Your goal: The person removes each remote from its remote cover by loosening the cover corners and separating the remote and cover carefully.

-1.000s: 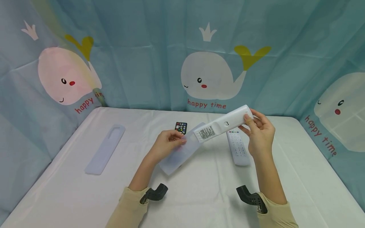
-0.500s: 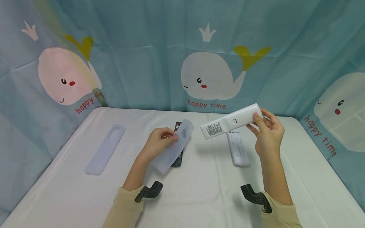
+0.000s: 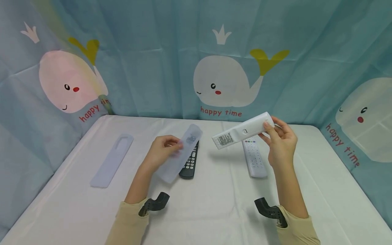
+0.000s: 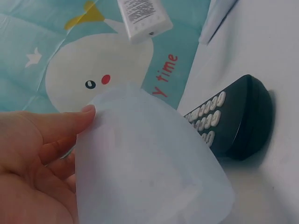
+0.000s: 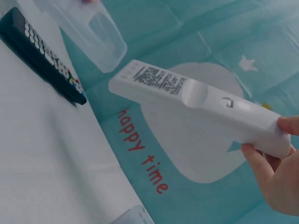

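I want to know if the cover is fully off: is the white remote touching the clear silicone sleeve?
Apart. The head view shows bare table between the white remote and the silicone sleeve.

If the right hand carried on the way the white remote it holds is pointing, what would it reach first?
Probably the translucent cover held by the left hand. The right hand holds the white remote aimed leftward at the cover's top end, with a clear gap between. Depth is uncertain; it might pass above.

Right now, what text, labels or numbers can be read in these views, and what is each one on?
"happy time": red letters on the whale backdrop, repeated partly at left and right.
Printed label with a code on the back of the white remote in the right hand: too small to read.
Buttons on the black remote and the second white remote: unreadable.
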### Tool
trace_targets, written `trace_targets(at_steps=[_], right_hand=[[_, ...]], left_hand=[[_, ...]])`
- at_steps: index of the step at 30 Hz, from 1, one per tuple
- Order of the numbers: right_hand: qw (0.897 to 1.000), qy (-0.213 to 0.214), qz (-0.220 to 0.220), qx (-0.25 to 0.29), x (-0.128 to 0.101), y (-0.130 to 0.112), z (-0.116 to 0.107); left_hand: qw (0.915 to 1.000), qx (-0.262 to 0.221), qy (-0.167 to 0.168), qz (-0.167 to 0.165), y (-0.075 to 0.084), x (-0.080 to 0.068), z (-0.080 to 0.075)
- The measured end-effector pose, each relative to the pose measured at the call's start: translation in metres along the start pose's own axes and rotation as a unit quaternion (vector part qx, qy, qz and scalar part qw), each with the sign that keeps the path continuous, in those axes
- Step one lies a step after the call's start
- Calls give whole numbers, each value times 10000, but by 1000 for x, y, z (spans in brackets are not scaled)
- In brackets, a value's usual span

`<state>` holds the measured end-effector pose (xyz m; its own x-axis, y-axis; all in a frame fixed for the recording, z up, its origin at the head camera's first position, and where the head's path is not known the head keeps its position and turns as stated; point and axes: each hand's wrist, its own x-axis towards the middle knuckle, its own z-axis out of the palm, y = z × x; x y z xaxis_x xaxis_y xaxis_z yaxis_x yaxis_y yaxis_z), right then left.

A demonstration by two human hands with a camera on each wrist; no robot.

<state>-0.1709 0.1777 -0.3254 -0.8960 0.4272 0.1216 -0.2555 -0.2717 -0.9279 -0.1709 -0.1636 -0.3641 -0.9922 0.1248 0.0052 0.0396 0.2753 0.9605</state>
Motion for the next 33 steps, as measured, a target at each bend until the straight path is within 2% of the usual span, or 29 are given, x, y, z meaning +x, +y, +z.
trace_targets(at_steps=[13, 23, 28, 33], right_hand=[[9990, -141, 6, -425, -5, 9, 9], [9975, -372, -201, -574, -7, 13, 12], [9957, -546, -335, -668, -8, 16, 12], [9924, -657, -530, -891, -8, 19, 11]], left_hand=[[9988, -261, 276, -305, -7, -4, -22], [9955, -29, 580, -746, -16, -7, -41], [9946, -72, 598, -842, -22, -8, -48], [9939, 106, 568, -936, -27, -9, -57]])
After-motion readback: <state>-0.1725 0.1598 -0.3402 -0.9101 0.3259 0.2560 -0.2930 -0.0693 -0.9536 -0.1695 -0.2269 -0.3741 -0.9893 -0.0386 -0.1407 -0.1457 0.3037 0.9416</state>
